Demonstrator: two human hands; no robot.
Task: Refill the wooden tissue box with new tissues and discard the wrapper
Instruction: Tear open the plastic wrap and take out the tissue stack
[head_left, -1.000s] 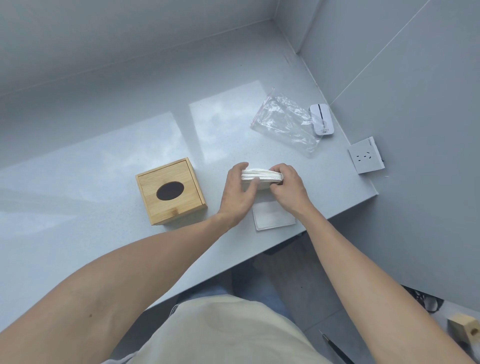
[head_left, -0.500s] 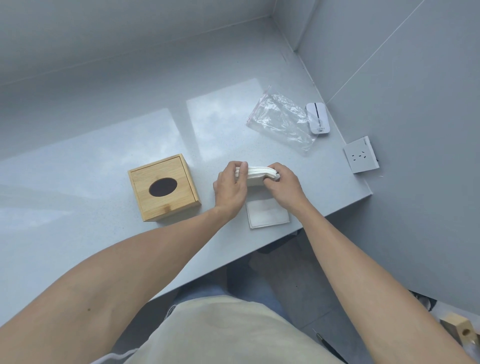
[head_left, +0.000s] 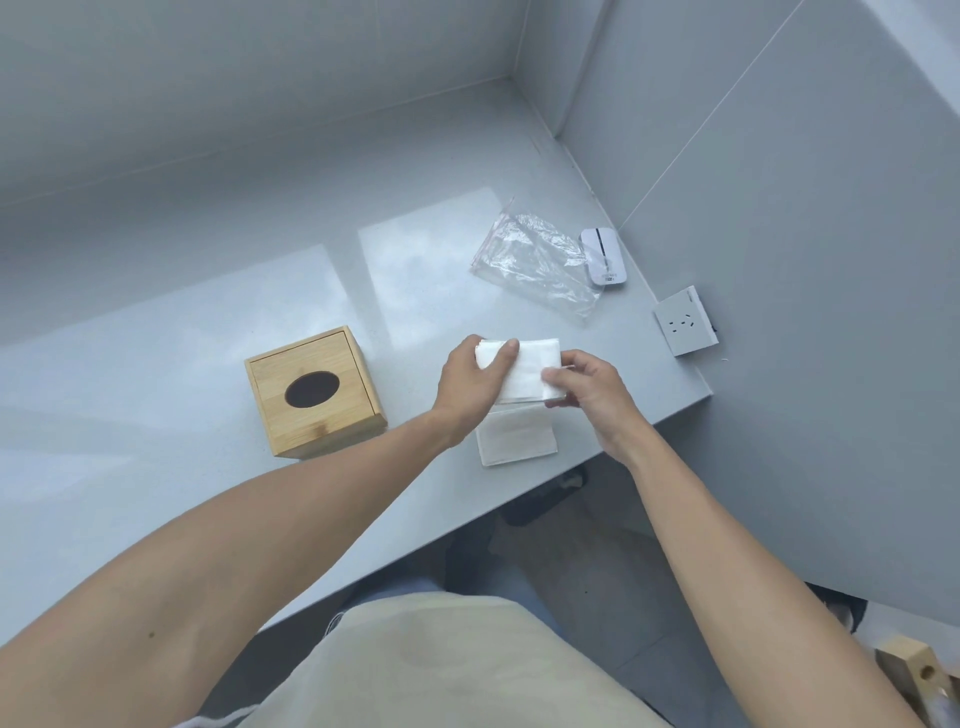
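Status: we're mid-task, tissues out of the bag but not in the box yet.

- We hold the tissue stack (head_left: 522, 370) in both hands just above the worktop (head_left: 156, 364), near its front edge. Left hand (head_left: 475, 387) grips the stack's left end, thumb curled over the top. Right hand (head_left: 584, 387) pinches the right end between thumb and fingers.
- There's a thin clear edge under the stack, near the right fingers. Can't tell if it's a second film wrapper or a plate.
- A flat white square sheet (head_left: 514, 434) lies on the worktop right below the stack. Could be a loose tissue or a liner card; unclear.
- Wooden tissue box (head_left: 314, 391) sits to the left of our hands, apart from them, oval slot up, looks dark inside. It is closed as far as we see, so it has yet to be opened or flipped for loading.
- Clear plastic wrapper (head_left: 540, 270) lies empty and crumpled further back on the worktop, beside a small white device (head_left: 602, 255). Not discarded yet.

Remaining, by our read: open the box, load the stack, feed the first tissue through the slot, close it, bin the wrapper.
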